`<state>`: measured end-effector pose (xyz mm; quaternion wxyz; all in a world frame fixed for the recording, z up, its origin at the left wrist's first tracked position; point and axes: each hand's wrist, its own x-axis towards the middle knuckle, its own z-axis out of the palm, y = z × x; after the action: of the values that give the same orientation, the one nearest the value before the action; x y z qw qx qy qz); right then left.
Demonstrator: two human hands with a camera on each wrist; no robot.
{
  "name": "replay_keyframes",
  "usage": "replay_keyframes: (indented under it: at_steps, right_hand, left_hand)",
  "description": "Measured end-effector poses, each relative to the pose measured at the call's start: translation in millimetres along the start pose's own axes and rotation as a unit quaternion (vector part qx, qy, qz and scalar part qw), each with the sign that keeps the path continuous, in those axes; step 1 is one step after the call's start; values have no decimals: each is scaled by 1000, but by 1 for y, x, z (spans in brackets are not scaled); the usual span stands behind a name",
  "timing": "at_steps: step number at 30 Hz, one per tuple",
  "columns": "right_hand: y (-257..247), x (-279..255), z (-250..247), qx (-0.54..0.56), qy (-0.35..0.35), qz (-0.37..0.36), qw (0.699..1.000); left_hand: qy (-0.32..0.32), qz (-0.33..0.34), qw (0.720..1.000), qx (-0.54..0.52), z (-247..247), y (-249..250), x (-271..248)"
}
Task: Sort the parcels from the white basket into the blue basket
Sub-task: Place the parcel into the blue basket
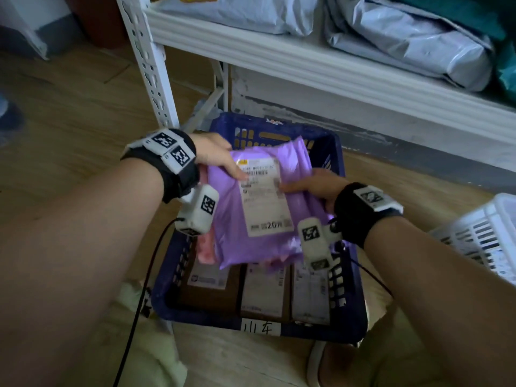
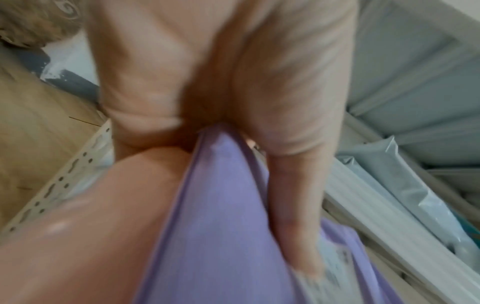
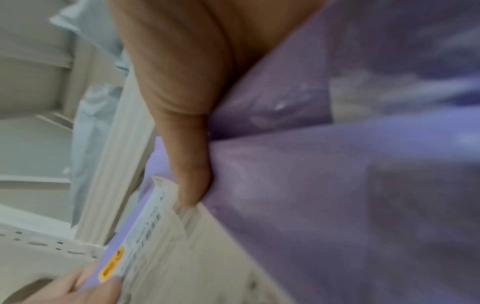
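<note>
Head view, purple parcel: a soft, glossy plastic mailer (image 1: 268,196), rectangular and slightly puffed, held just above the blue basket (image 1: 349,277); a white paper shipping label (image 1: 265,202) with barcodes is stuck flat on its top face.
Head view, left hand: the left hand (image 1: 215,155) grasps the parcel's far left corner, thumb lying on top at the label's edge.
Head view, right hand: the right hand (image 1: 315,185) grasps the parcel's right edge, thumb on top beside the label.
Head view, blue basket: rigid dark-blue plastic, rectangular, with slotted lattice walls; inside it lie brown cardboard boxes (image 1: 262,291) with white labels, side by side, and a pink glossy mailer (image 1: 205,247) under the purple one.
Head view, white basket: a white slotted plastic crate (image 1: 485,233) stands to the right of the blue basket, well apart from it.
Head view, shelf: a white metal rack (image 1: 307,68) behind the blue basket carries smooth grey mailer bags (image 1: 413,37).
Left wrist view: blurred; thumb and fingers (image 2: 293,185) pinch the thin sealed edge of the purple mailer (image 2: 215,216), with the pink glossy mailer (image 2: 91,236) alongside.
Right wrist view: blurred; the thumb (image 3: 192,174) presses the wrinkled purple film (image 3: 337,185) next to the paper label (image 3: 187,246).
</note>
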<state>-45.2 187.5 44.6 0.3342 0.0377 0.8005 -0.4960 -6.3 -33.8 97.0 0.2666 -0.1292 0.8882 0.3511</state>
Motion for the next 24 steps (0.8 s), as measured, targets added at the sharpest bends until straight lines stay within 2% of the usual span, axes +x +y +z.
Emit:
replay_keyframes:
  at_steps: [2,4,7,11,16,18,21,24]
  right_hand:
    - [-12,13,-13,21,65,-39,997]
    - [-26,14,-16,21,113,-57,992]
    - [-28,23,-19,21,144,-56,988]
    - [-13,67,-29,15,149,-34,988]
    - [22,138,-21,34,147,16,988]
    - [40,166,-10,44,143,39,988]
    - [58,205,-8,-22,160,66,985]
    - [71,228,-16,-103,151,95,979]
  left_hand:
    - [68,36,996,-37,-8,10,7]
    - [127,66,989,-21,-8,20,20]
    - [171,92,981,22,-1,30,49]
    - [178,100,979,6,8,30,106]
    - [125,49,991,7,28,8,175]
    - [135,37,990,-18,40,-10,199]
    - [161,24,986,-32,55,-33,226]
    - [140,-41,989,-8,71,-55,242]
